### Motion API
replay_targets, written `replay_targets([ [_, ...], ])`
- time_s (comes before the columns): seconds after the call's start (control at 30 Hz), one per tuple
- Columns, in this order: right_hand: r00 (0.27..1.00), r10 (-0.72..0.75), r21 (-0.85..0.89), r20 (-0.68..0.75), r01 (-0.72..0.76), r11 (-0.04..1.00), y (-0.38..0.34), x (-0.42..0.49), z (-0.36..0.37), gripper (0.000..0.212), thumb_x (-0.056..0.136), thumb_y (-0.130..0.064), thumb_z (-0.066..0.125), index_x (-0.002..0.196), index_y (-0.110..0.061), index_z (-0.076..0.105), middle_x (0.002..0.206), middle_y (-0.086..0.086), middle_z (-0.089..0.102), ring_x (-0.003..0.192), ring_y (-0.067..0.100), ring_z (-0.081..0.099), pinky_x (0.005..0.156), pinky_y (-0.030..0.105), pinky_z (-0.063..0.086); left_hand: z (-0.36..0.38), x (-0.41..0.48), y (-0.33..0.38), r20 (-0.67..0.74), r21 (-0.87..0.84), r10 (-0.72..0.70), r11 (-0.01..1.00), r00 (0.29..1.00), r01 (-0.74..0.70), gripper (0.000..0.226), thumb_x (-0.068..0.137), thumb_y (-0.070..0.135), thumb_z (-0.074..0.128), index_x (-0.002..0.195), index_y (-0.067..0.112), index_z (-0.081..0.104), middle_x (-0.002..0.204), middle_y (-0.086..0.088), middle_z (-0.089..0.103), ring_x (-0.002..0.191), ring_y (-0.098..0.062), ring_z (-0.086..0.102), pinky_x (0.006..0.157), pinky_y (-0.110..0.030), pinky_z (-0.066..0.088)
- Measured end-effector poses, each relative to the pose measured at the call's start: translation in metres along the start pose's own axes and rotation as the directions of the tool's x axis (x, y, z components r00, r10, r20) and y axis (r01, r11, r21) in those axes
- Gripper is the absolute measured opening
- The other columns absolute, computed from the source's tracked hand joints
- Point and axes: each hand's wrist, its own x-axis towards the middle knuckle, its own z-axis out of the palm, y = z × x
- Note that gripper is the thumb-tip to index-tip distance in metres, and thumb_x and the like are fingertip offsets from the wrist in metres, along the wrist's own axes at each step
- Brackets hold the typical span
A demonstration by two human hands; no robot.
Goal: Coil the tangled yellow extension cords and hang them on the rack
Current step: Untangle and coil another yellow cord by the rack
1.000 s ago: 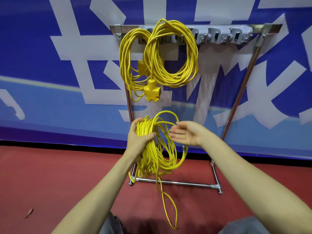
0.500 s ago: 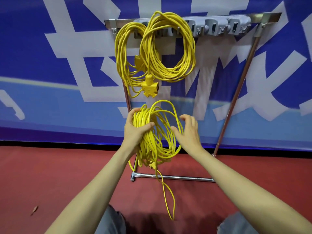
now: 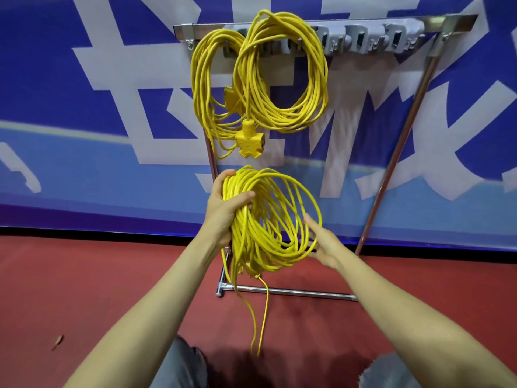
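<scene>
Left hand [image 3: 223, 211] grips a yellow cord coil [image 3: 251, 228] before the rack [image 3: 403, 135] | right hand [image 3: 324, 245], fingers straight, touches its lower right edge | two hung coils [image 3: 317, 79] above | loose tail dangles over the red floor [image 3: 84, 289]

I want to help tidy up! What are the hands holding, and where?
The left hand grips the yellow cord coil by its bunched left side. The right hand, fingers straight, touches its lower right loops.
</scene>
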Motion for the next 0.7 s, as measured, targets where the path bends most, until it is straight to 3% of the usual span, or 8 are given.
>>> replay_targets([
  [0.13, 0.898, -0.293, -0.222, -0.328, 0.228, 0.948, 0.018, 0.006, -0.002, 0.044, 0.081, -0.063, 0.056, 0.070, -0.021, 0.046, 0.080, 0.006, 0.050, 0.080, 0.022, 0.050, 0.080, 0.038, 0.041, 0.008, 0.004, -0.016, -0.131, 0.106, 0.129, 0.988, 0.983, -0.116, 0.056, 0.074, -0.006, 0.075, 0.117, 0.020, 0.051, 0.091, -0.003, 0.066, 0.077, -0.019, 0.064, 0.068, -0.033, 0.056],
  [0.2, 0.805, -0.444, -0.364, -0.393, 0.307, 0.879, 0.029, 0.001, 0.004, 0.039, 0.086, -0.050, 0.059, 0.067, -0.022, 0.041, 0.074, 0.009, 0.053, 0.076, 0.029, 0.055, 0.075, 0.038, 0.043, 0.013, 0.009, -0.024, -0.188, 0.165, 0.188, 0.974, 0.964, -0.157, 0.057, 0.074, -0.004, 0.077, 0.119, 0.018, 0.049, 0.094, -0.004, 0.066, 0.082, -0.017, 0.064, 0.076, -0.036, 0.057],
  [0.3, 0.808, -0.577, -0.423, -0.122, 0.483, 0.767, 0.028, -0.027, 0.028, 0.028, 0.091, -0.034, 0.060, 0.066, -0.020, 0.058, 0.067, 0.002, 0.063, 0.069, 0.020, 0.060, 0.074, 0.039, 0.048, 0.020, 0.014, -0.030, -0.250, 0.209, 0.254, 0.956, 0.934, -0.204, 0.065, 0.070, 0.004, 0.082, 0.124, 0.018, 0.048, 0.106, -0.010, 0.063, 0.087, -0.012, 0.064, 0.087, -0.038, 0.055],
  [0.37, 0.819, -0.569, -0.483, 0.077, 0.530, 0.697, 0.024, -0.044, 0.048, 0.028, 0.084, -0.040, 0.066, 0.069, -0.017, 0.069, 0.069, -0.001, 0.068, 0.069, 0.017, 0.061, 0.074, 0.034, 0.047, 0.024, 0.018, -0.030, -0.302, 0.233, 0.298, 0.944, 0.905, -0.233, 0.067, 0.072, 0.002, 0.081, 0.128, 0.015, 0.046, 0.108, 0.002, 0.058, 0.084, 0.003, 0.061, 0.080, -0.019, 0.052],
  [0.43, 0.803, -0.585, -0.542, 0.113, 0.543, 0.641, 0.022, -0.050, 0.064, 0.035, 0.074, -0.054, 0.068, 0.067, -0.020, 0.070, 0.064, -0.004, 0.066, 0.063, 0.011, 0.057, 0.068, 0.029, 0.044, 0.027, 0.020, -0.030, -0.325, 0.228, 0.329, 0.937, 0.887, -0.264, 0.067, 0.074, 0.003, 0.081, 0.128, 0.019, 0.045, 0.112, 0.005, 0.054, 0.092, 0.001, 0.059, 0.081, -0.014, 0.049],
  [0.5, 0.787, -0.615, -0.638, 0.040, 0.494, 0.591, 0.018, -0.052, 0.077, 0.044, 0.072, -0.061, 0.064, 0.055, -0.021, 0.058, 0.051, -0.003, 0.053, 0.053, 0.010, 0.046, 0.061, 0.032, 0.038, 0.028, 0.022, -0.032, -0.319, 0.224, 0.349, 0.931, 0.881, -0.288, 0.067, 0.073, 0.006, 0.082, 0.126, 0.023, 0.045, 0.119, 0.000, 0.054, 0.101, -0.011, 0.059, 0.084, -0.017, 0.049],
  [0.57, 0.768, -0.640, -0.704, -0.024, 0.442, 0.556, 0.013, -0.051, 0.087, 0.048, 0.079, -0.050, 0.066, 0.050, -0.021, 0.041, 0.049, -0.003, 0.043, 0.052, 0.013, 0.038, 0.059, 0.034, 0.033, 0.026, 0.022, -0.032, -0.316, 0.243, 0.366, 0.923, 0.875, -0.298, 0.066, 0.073, 0.006, 0.082, 0.125, 0.024, 0.045, 0.122, -0.005, 0.054, 0.104, -0.016, 0.060, 0.087, -0.021, 0.051],
  [0.7, 0.751, -0.601, -0.745, 0.272, 0.560, 0.363, 0.035, -0.036, 0.073, 0.025, 0.083, -0.034, 0.064, 0.067, -0.017, 0.055, 0.069, -0.002, 0.056, 0.069, 0.019, 0.054, 0.066, 0.035, 0.043, 0.013, 0.029, -0.015, -0.316, 0.082, 0.249, 0.969, 0.915, -0.235, 0.066, 0.067, 0.009, 0.085, 0.122, 0.023, 0.050, 0.120, -0.015, 0.059, 0.103, -0.029, 0.064, 0.092, -0.046, 0.054],
])
